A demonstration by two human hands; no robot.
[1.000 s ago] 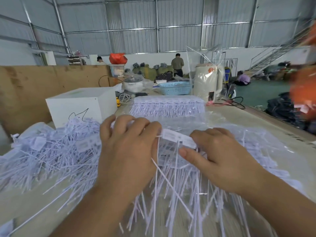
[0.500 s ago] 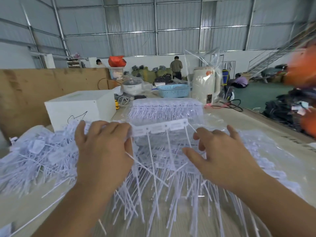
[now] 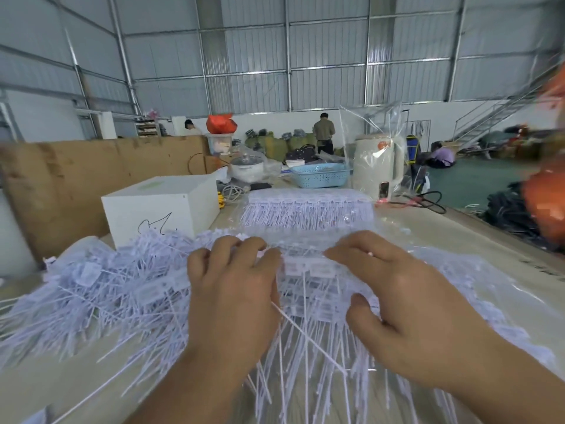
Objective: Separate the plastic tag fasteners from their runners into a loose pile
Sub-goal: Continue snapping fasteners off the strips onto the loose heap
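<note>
- The left hand (image 3: 235,304) had its fingers curled over one end of a white strip of tag fasteners (image 3: 308,267), its grip pinching the strip near the hand's knuckles.
- The right hand (image 3: 394,304) held the other end of that strip, fingers curled on top and the thumb (image 3: 363,313) tucked beneath; the exact contact was probably a pinch, though blur made it hard to confirm.
- The strip lay level between the two hands, its thin stems hanging toward the camera over the counter (image 3: 477,240).
- A loose pile of fasteners (image 3: 101,289) spread across the counter to the left of the left hand, touching it.
- A neat stack of unseparated fasteners (image 3: 308,206) sat farther back on clear plastic, apart from the hands.
- A white box (image 3: 159,206) stood behind the loose pile.
- A blue basket (image 3: 321,175) and a cream kettle (image 3: 376,166) in a clear bag stood at the counter's far end.
</note>
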